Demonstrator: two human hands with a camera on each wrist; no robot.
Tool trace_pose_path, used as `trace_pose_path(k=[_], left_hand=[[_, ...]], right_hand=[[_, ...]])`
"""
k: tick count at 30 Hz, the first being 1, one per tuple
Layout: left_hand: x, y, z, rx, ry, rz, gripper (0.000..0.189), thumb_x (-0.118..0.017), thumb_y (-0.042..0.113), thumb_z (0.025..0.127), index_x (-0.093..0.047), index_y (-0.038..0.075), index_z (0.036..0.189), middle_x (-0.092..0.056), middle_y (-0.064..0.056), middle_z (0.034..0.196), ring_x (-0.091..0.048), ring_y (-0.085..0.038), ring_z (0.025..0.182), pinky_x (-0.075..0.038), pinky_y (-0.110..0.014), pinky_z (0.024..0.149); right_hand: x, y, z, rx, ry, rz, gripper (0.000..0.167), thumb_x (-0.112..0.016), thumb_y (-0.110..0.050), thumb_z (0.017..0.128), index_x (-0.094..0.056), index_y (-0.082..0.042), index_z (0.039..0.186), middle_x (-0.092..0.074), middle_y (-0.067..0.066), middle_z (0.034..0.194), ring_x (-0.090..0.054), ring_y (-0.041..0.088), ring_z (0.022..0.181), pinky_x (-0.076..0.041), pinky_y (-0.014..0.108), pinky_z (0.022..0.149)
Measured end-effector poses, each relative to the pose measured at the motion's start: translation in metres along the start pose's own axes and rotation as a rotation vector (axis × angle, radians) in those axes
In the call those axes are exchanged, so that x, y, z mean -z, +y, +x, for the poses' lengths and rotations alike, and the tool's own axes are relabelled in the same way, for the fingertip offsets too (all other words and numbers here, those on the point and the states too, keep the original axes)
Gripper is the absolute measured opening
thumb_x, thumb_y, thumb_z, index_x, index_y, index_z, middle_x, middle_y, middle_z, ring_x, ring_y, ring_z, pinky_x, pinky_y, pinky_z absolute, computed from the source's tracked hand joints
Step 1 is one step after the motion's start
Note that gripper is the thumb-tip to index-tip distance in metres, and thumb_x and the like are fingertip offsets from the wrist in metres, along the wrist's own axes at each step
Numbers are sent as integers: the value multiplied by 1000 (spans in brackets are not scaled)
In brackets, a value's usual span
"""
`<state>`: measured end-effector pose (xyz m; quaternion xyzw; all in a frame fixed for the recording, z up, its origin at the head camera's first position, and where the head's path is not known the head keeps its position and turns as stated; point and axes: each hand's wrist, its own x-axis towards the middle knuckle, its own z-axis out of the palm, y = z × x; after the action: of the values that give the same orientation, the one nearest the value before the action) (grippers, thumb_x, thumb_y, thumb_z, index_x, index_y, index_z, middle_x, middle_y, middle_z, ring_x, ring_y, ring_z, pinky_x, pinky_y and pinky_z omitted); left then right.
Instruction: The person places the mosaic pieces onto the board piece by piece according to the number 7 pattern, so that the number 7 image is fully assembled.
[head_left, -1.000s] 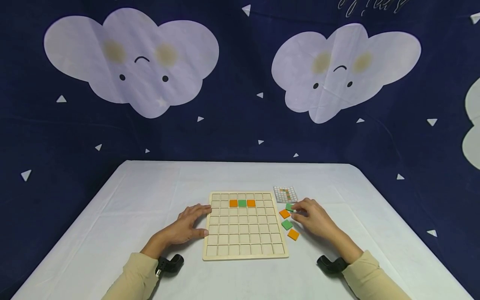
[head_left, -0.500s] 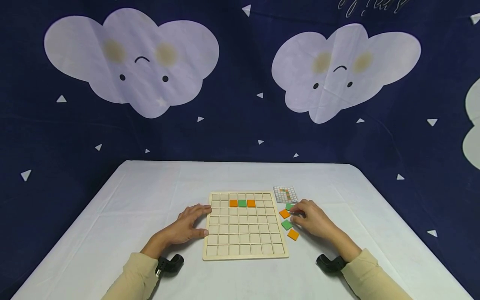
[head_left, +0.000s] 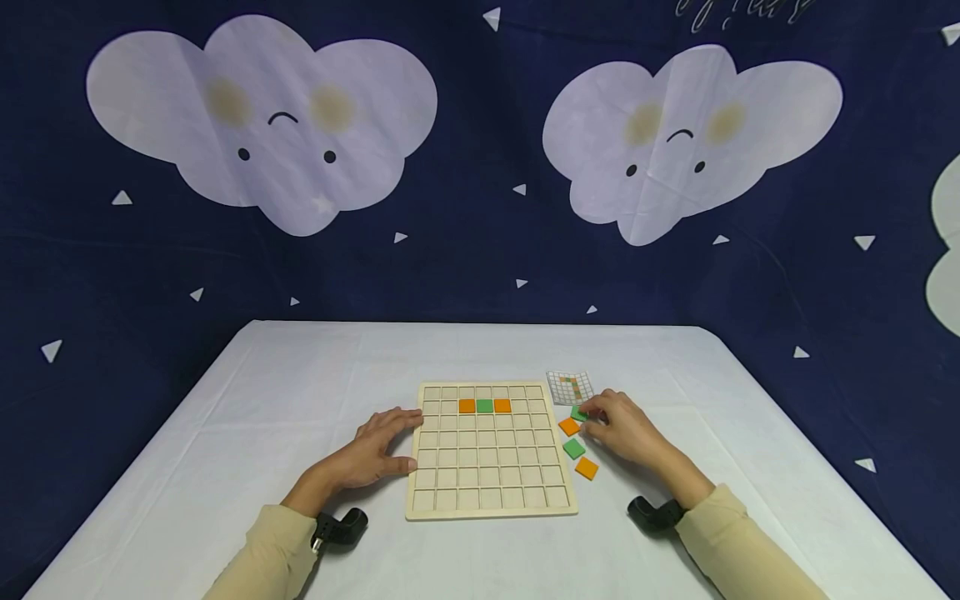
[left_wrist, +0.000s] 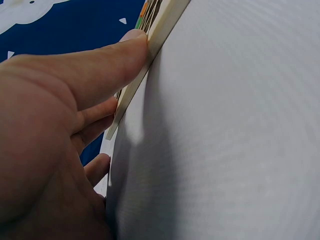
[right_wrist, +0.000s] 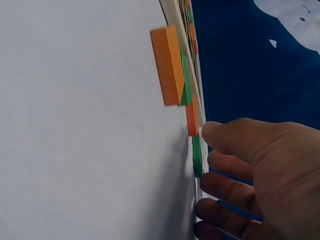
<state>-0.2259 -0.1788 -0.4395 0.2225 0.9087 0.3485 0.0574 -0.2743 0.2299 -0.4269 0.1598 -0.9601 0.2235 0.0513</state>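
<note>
A pale wooden grid board [head_left: 487, 515] lies on the white table, with an orange, a green [head_left: 484, 407] and another orange tile in a row of its cells. My left hand [head_left: 367, 454] rests at the board's left edge, thumb and fingers extended and touching the rim. Right of the board, my right hand [head_left: 626, 429] has its index fingertip at a loose green tile [head_left: 576, 412]; thumb and index stand apart. The right wrist view shows this green tile [right_wrist: 197, 155] beside the fingertips, on the table. The hand partly covers it in the head view.
Below that tile lie an orange tile [head_left: 569, 427], a green tile [head_left: 573, 448] and another orange tile [head_left: 587, 468], close to the board's right edge. A small printed pattern card [head_left: 570, 388] lies behind them. A dark blue cloud-patterned cloth [head_left: 480, 275] hangs behind the table.
My right hand has shifted slightly, its fingertips staying around the upper green tile. The left hand, the board and the tiles look the same.
</note>
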Motion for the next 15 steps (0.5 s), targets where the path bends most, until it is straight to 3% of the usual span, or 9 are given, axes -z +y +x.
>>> trace_pose_path(k=[15], left_hand=[[-1,-1,0,1,3,1,65,-70,29,83,-43,11,140,-32,-12,152,-18,-41,141,-10,-66,111]], right_hand=[[1,5,9,-48,-7,-30,28,-71,-19,80,-69,-5,104,-60,5,91,-49,18,83,-39,31,72]])
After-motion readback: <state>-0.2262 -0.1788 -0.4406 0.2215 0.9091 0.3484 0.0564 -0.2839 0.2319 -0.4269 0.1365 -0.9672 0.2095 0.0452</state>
